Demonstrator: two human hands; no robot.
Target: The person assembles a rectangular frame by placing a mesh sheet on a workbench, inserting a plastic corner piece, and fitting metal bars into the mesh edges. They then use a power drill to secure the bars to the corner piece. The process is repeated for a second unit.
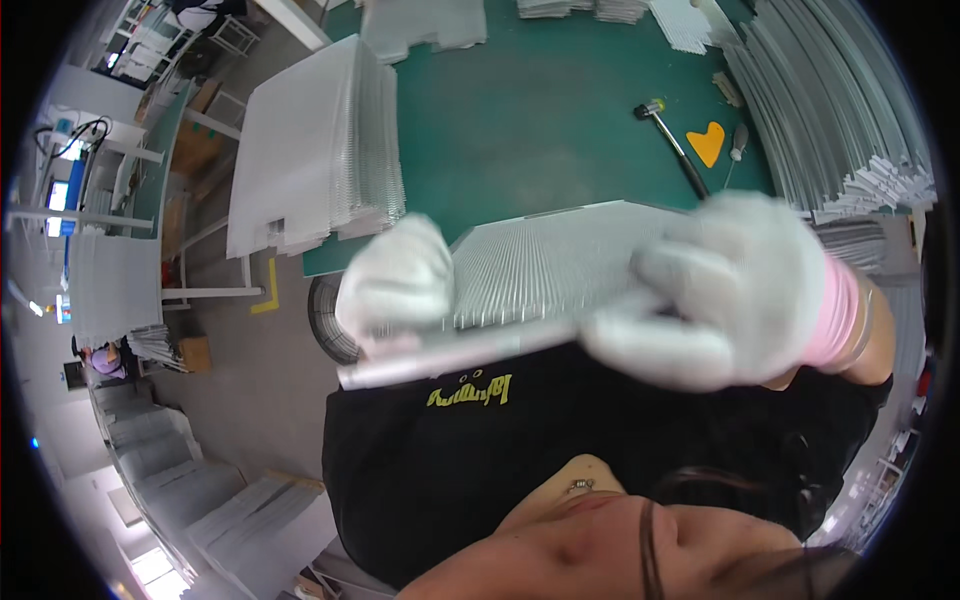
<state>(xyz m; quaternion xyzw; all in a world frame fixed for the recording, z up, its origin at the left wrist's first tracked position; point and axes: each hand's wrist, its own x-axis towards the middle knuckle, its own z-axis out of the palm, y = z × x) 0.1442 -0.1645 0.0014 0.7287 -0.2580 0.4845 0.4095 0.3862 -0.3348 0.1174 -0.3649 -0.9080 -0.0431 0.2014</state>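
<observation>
A ribbed, translucent grey panel point(545, 250) lies in front of my body at the near edge of the green-topped table. Along its near side runs a long, narrow white strip point(470, 358), smeared by motion and slightly tilted. My left hand point(398, 275), in a white glove, is closed around the left end of the strip. From the right, my white-gloved right hand point(735, 295) grips the strip's other end between thumb and fingers; its fingers are blurred. The right hand also covers the panel's right side. I cannot tell whether strip and panel are joined.
Stacked ribbed sheets point(300, 150) stand at the table's left, with more sheets point(830, 110) at the right. On the green tabletop point(510, 120) lie a hammer point(672, 140), a yellow heart-shaped scraper point(707, 145) and a screwdriver point(738, 142). A round black fan grille point(332, 320) stands below the left edge.
</observation>
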